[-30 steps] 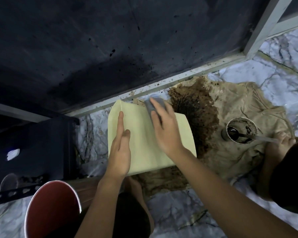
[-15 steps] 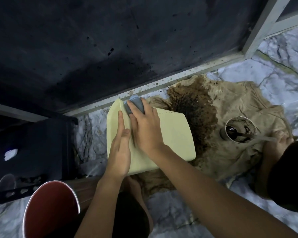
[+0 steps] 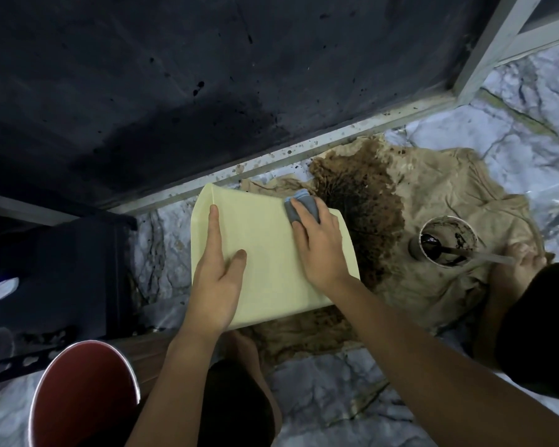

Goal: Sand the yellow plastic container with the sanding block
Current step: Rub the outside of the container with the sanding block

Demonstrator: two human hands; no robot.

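The pale yellow plastic container lies on its side on the floor, its broad flat face turned up. My left hand rests flat on that face near its left edge, fingers pointing away from me. My right hand presses the grey-blue sanding block against the face at its far right corner. Only the block's far end shows past my fingers.
A stained tan cloth lies under and right of the container. On it stands a white cup of dark liquid with a stick in it. A red bucket is at my near left. A dark panel rises behind.
My right hand has slid the sanding block from the container's far left corner across to its far right corner. My left hand has stayed flat on the container.
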